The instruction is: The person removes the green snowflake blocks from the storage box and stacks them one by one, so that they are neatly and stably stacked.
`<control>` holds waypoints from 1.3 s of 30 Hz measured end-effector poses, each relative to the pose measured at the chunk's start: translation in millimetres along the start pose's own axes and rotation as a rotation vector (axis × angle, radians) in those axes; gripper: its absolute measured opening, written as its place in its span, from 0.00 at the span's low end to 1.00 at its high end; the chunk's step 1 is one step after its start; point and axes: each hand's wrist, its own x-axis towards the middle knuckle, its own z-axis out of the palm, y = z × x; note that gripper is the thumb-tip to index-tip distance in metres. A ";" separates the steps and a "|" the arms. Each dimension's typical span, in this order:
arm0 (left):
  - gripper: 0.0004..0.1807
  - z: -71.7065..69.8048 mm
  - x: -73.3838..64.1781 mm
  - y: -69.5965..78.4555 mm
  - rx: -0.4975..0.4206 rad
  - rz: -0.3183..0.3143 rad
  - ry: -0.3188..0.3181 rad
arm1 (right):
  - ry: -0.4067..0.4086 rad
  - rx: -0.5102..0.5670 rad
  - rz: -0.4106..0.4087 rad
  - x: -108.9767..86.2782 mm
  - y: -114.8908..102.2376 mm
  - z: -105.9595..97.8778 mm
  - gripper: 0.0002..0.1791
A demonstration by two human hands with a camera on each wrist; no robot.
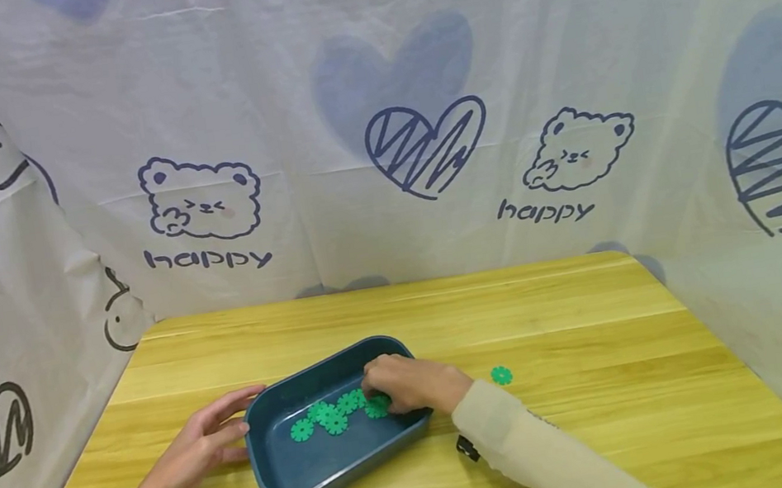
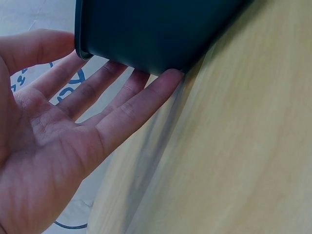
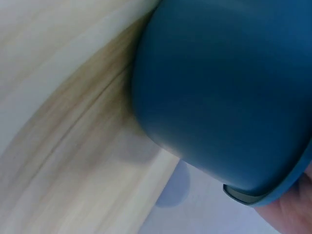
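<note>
A dark blue rectangular bin (image 1: 348, 475) with rounded corners stands at a slant on the table. Several green notched plastic discs, like snowflake building pieces (image 1: 336, 423), lie in a loose cluster on its floor. My left hand (image 1: 198, 446) is at the bin's left end; in the left wrist view its nearly straight fingers (image 2: 141, 105) touch the outer wall, with the thumb at the rim. My right hand (image 1: 403, 380) reaches over the right end into the bin, fingers bent down at the discs there. Its fingertips are hidden, so a grip on a disc cannot be made out.
One loose green disc (image 1: 502, 375) lies on the wooden table (image 1: 608, 397) to the right of the bin, beyond my right forearm. Printed white cloth (image 1: 329, 228) hangs behind the table and along both sides.
</note>
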 end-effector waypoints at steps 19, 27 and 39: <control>0.29 0.2 -0.4 0.2 0.000 0.000 0.008 | 0.026 0.051 -0.007 -2.8 -0.7 -5.1 0.13; 0.29 -0.1 -1.1 0.1 -0.003 -0.015 0.013 | 0.068 0.154 -0.020 -8.9 2.7 -14.3 0.14; 0.30 0.5 -1.6 1.6 0.007 -0.046 0.031 | 0.148 0.336 -0.016 -33.2 14.6 -31.8 0.13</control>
